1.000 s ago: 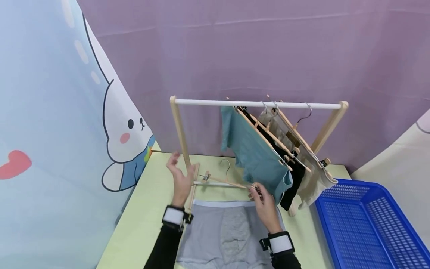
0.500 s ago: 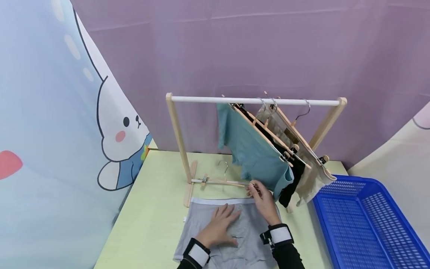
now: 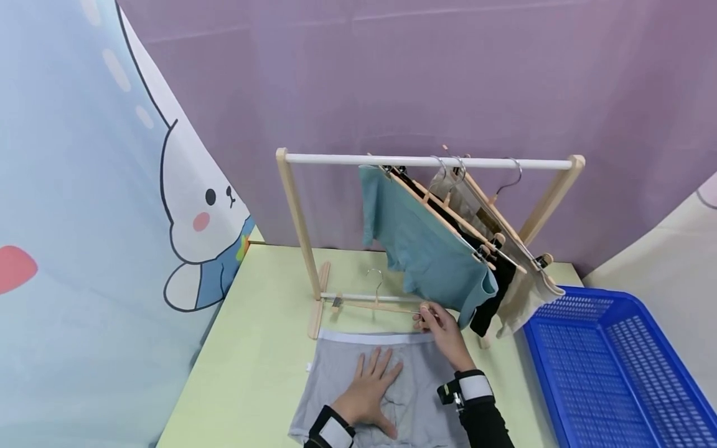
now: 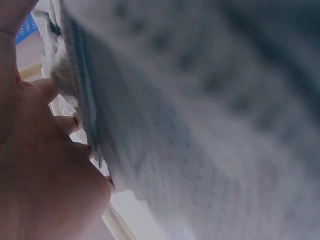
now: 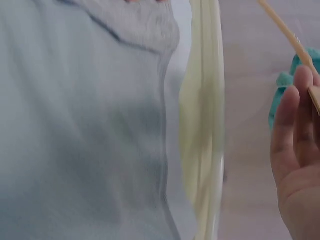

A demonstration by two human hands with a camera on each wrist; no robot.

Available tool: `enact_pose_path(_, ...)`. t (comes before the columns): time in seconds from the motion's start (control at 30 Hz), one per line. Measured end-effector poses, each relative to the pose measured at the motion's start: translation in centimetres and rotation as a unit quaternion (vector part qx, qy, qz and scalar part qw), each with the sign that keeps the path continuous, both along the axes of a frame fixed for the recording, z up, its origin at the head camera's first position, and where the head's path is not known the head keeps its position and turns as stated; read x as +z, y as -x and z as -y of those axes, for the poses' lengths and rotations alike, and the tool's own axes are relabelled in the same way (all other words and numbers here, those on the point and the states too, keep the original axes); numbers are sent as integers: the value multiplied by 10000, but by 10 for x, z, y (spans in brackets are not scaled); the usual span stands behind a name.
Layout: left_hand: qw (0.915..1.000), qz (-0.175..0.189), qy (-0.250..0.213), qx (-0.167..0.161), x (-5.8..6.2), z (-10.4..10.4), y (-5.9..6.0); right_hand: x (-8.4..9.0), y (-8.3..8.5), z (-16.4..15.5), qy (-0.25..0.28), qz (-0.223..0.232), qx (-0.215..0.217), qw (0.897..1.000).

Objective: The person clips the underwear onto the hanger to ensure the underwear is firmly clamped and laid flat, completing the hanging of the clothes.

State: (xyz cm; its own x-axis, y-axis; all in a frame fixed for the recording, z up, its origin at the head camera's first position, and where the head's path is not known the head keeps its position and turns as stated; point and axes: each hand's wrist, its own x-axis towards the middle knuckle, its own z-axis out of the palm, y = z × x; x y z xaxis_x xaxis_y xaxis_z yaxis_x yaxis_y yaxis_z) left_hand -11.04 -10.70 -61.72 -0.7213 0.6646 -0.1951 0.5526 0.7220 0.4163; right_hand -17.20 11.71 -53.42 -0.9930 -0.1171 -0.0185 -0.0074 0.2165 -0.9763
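Grey boxer briefs [image 3: 426, 386] with a pale waistband lie spread flat on the pale green table [image 3: 241, 354]. My left hand [image 3: 366, 391] rests on their middle with fingers spread; in the left wrist view the grey cloth [image 4: 165, 140] fills most of the picture beside the hand. My right hand [image 3: 439, 326] pinches the right end of a wooden clip hanger [image 3: 386, 307], just beyond the waistband. The hanger's hook points away from me, and a clip [image 3: 337, 303] shows at its left end. In the right wrist view the hanger's bar [image 5: 285, 30] runs up from the fingers.
Behind stands a rack with a white rail [image 3: 336, 159] and wooden legs. Teal underwear [image 3: 420, 239], a black piece [image 3: 493, 305] and a beige piece [image 3: 523, 298] hang from it on clip hangers. A blue plastic basket [image 3: 594, 373] stands at the right.
My left hand has come down from beside the rack's left leg onto the grey boxer briefs and lies there. The right hand keeps hold of the hanger's end; the hanger has shifted slightly.
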Motion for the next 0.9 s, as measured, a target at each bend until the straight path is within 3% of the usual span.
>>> enact_pose_path(0.13, 9997, -174, 146, 55, 2, 1, -9, -6, 2, -6, 100, 36, 320, 9994)
enact_pose_path(0.27, 9996, -39, 207, 160, 6, 0, -14, -12, 3, -10, 187, 41, 530, 9984)
enact_pose_path(0.37, 9993, 196, 79, 310, 12, -1, -12, -16, 3, -12, 151, 32, 560, 9983)
enact_pose_path(0.47, 9970, 189, -340, 672, 18, 0, -4, -23, 4, -14, 135, 103, 545, 9984)
enact_pose_path(0.53, 9912, -122, -780, 1067, 21, 4, 4, -35, 6, -17, 145, 149, 523, 9984)
enact_pose_path(0.6, 9785, -716, -1213, 1504, 23, 10, 13, -46, 10, -19, 144, 218, 492, 9984)
enact_pose_path(0.73, 9493, -1653, -1371, 2295, 21, 26, 28, -63, 15, -23, 127, 266, 393, 9988)
enact_pose_path(0.8, 9453, -1759, -1131, 2504, 19, 32, 33, -66, 16, -24, 125, 343, 291, 9989)
enact_pose_path(0.9, 9462, -1699, -900, 2602, 14, 39, 35, -68, 16, -26, 181, 511, 123, 9985)
